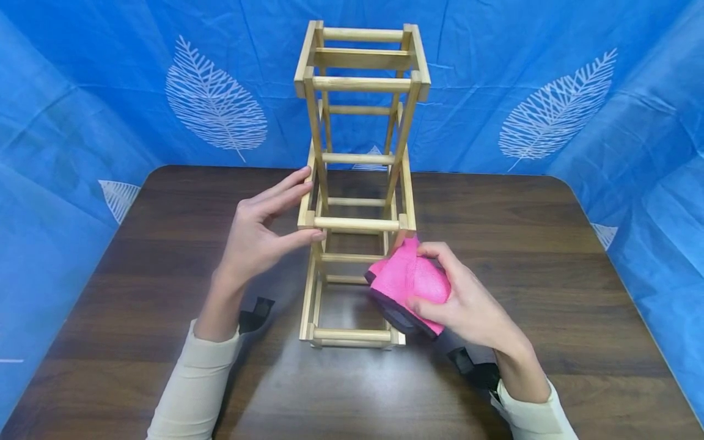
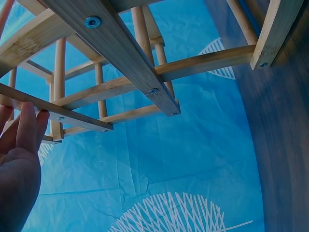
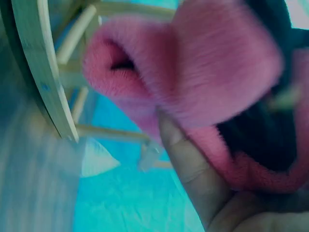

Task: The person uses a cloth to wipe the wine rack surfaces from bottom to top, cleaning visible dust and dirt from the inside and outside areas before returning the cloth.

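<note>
A tall light-wood folding rack [image 1: 357, 224] stands upright on the table, built of slats and round rods. My left hand [image 1: 258, 229] holds its left side at the middle tier, fingers along the side slat and thumb by the front corner. In the left wrist view, fingertips [image 2: 29, 121] touch a slat. My right hand [image 1: 475, 299] grips a bunched pink cloth [image 1: 415, 278] with a dark underside, against the rack's right front upright below the middle tier. The right wrist view shows the cloth's fuzzy folds [image 3: 227, 63] close up; its contact with the wood is partly hidden.
The dark wood-grain table [image 1: 522, 244] extends to both sides of the rack. Blue sheeting [image 1: 467, 79] with white leaf prints hangs behind and beside it. Black straps [image 1: 255, 315] sit at both wrists.
</note>
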`<state>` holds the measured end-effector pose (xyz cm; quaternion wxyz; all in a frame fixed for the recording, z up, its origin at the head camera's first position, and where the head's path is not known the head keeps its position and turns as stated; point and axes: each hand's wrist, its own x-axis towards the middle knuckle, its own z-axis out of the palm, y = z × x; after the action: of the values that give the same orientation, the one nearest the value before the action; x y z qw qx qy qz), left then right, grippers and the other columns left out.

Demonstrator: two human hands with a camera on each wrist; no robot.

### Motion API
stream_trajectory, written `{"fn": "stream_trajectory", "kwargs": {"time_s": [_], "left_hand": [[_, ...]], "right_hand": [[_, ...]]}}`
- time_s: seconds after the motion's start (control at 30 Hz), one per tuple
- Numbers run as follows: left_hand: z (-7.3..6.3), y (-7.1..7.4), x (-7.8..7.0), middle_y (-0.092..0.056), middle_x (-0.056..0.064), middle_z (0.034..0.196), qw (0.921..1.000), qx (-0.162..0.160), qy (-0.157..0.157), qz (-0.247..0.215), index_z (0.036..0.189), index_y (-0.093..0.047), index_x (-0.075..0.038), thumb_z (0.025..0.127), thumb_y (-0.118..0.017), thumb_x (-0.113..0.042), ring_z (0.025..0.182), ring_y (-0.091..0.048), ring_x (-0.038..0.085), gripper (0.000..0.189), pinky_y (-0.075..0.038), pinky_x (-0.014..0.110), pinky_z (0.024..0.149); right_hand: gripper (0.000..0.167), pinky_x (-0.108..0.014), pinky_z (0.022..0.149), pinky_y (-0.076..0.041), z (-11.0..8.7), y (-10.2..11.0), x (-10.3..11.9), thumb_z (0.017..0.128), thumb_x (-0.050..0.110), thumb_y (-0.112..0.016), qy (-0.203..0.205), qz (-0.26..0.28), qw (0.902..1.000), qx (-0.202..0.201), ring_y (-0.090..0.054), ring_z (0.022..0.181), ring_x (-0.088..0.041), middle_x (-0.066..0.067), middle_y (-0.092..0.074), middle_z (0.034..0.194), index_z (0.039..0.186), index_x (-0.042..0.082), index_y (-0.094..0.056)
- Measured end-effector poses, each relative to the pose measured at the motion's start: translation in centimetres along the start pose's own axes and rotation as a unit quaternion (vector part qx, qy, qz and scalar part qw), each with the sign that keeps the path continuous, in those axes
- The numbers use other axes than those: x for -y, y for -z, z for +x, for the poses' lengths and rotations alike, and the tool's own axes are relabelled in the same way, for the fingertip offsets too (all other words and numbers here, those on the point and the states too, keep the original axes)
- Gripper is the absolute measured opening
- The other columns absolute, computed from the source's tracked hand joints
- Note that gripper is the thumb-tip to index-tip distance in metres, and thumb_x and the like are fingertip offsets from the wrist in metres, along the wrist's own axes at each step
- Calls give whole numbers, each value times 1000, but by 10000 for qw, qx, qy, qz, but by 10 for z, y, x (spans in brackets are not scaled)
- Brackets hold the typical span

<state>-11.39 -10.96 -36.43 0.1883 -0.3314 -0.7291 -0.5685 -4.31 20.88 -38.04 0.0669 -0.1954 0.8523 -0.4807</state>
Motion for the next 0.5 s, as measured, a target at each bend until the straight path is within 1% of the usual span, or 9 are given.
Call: {"fn": "stream_trajectory", "kwargs": {"time_s": [0.07,0.13,0.17,0.23,0.3,0.4,0.43,0.5], "left_hand": [[0,0,0,-54,11,141,10000,3,-21,-33,128,-60,10,63,-84,18,131,-51,26,70,-46,37,102],[0,0,0,-54,12,141,9999,1,-49,-97,127,-59,12,63,-83,20,131,-51,26,69,-46,38,102],[0,0,0,-54,12,141,9999,-2,-63,-133,127,-59,12,63,-83,21,131,-51,27,69,-46,38,102],[0,0,0,-54,13,141,9998,-17,-61,-205,126,-59,13,62,-82,22,131,-51,28,69,-46,38,102],[1,0,0,-54,14,141,9997,-12,-69,-221,126,-59,13,62,-82,22,130,-51,30,69,-47,38,102],[1,0,1,-54,14,141,9998,-8,-66,-198,127,-60,12,62,-82,22,130,-51,32,69,-47,37,101],[0,0,1,-54,14,141,9998,-9,-62,-188,127,-60,11,62,-82,21,130,-51,33,70,-47,37,101],[0,0,1,-54,14,141,9998,-20,-43,-176,128,-60,10,62,-83,21,130,-51,32,70,-47,37,101]], "right_hand": [[64,-33,66,-57,-2,5,2,76,5,-81,156,-151,9997,-94,-55,91,-25,-7,-55,116,130,13,-48],[63,-30,63,-55,-4,11,4,74,0,-82,381,-454,9980,-210,-56,86,-23,-6,-58,111,128,12,-52],[63,-29,61,-54,-5,14,5,73,-2,-82,491,-666,9961,-307,-56,83,-22,-7,-59,109,128,11,-53],[65,-30,56,-51,-6,17,7,72,-4,-82,612,-1188,9889,-647,-55,78,-22,-9,-61,105,128,10,-53],[70,-35,58,-52,-5,18,7,70,-7,-83,597,-1631,9774,-1204,-57,79,-25,-13,-62,108,132,9,-52],[79,-47,63,-55,0,11,4,70,-6,-83,445,-2007,9552,-2128,-59,87,-32,-18,-61,118,139,6,-47],[80,-51,65,-55,3,7,3,72,-5,-82,466,-2072,9489,-2334,-59,90,-33,-20,-60,122,142,5,-45],[76,-55,68,-56,8,-3,-1,75,-5,-78,671,-2170,9376,-2632,-61,95,-35,-21,-58,128,143,4,-47]]}}
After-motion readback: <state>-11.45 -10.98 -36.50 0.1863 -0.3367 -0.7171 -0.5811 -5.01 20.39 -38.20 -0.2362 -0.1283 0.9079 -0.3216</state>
